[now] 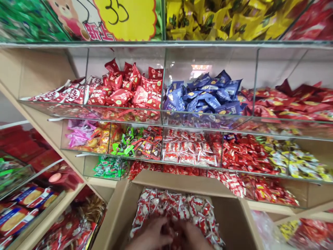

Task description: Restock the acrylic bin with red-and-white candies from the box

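Note:
An open cardboard box [166, 180] stands at the bottom middle, filled with candies [174, 205] in clear wrappers with red and white print. Inside it, my left hand [151, 234] and my right hand [195, 236] are close together over the candies. Both hands are smeared by motion at the lower edge of the view. Something dark red shows between them, too blurred to name. Whether the fingers grip anything cannot be made out.
Glass-fronted shelves rise behind the box. Their bins hold blue packets [205, 93], red packets [125, 86] and similar red-and-white candies [188, 147]. A yellow price sign [127, 17] hangs at the top. Packaged goods [28, 205] sit at the lower left.

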{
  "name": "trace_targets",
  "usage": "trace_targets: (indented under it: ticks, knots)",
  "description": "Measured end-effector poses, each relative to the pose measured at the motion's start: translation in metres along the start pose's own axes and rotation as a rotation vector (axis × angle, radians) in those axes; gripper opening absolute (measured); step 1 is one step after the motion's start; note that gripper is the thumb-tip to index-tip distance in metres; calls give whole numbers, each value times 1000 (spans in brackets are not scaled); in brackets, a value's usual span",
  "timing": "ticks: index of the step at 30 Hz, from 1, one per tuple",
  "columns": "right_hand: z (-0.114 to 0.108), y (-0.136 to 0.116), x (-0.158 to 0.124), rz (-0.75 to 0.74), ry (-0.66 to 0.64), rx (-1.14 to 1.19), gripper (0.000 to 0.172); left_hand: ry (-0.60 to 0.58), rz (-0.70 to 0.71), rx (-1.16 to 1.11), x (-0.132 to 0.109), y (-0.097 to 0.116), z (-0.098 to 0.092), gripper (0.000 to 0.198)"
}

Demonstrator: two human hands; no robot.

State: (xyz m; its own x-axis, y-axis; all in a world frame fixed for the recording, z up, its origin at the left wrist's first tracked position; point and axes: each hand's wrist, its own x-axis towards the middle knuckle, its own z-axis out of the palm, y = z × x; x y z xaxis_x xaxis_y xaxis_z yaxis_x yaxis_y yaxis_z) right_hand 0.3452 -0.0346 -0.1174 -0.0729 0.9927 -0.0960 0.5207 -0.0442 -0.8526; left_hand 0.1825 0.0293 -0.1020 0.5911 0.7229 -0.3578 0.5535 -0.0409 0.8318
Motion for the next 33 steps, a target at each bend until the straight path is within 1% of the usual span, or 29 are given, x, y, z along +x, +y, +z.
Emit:
trace_targets:
  ticks: [1, 2, 4, 5, 6, 8, 11, 14, 17, 21, 25, 29, 31, 32, 33]
  knots:
    - [-8, -5, -2, 34, -5, 84, 13, 6, 29, -99, 0, 11, -4, 21]
    - [-17, -11, -4, 61, -19, 184, 14, -40, 33, -259, 0, 21, -7, 23]
    - [-32, -21, -8, 97, -22, 420, 19, -65, -9, -408, -1, 37, -10, 33]
    - [-37, -25, -10, 117, 5, 520, 25, -61, -25, -461, 0, 42, -9, 35]
    - [-41, -28, -11, 157, 22, 604, 29, -44, -38, -518, 0, 44, -6, 36]
    - [-44, -30, -12, 223, 50, 717, 33, -14, -68, -624, 1, 45, -1, 37]
    - [-40, -30, -12, 280, 106, 782, 35, 34, -93, -737, 3, 42, 6, 35]
    - [-36, -29, -13, 279, 160, 812, 35, 72, -82, -800, 5, 39, 9, 33]
    - [-35, -27, -13, 243, 178, 808, 33, 94, -74, -855, 7, 38, 11, 31]
    - [-35, -21, -10, 214, 191, 708, 35, 81, -104, -925, 8, 37, 13, 32]
    - [-26, -12, -8, 181, 184, 677, 35, 62, -123, -924, 7, 38, 15, 35]
    - [-19, -9, -7, 143, 174, 693, 28, 128, -134, -915, 9, 32, 15, 31]
    - [-23, -15, -9, 68, 184, 546, 21, 159, -154, -932, 11, 29, 14, 31]
    - [-26, -19, -11, -1, 177, 424, 21, 162, -174, -946, 11, 28, 14, 31]
    - [-29, -25, -13, -84, 155, 287, 25, 157, -207, -964, 11, 27, 14, 32]
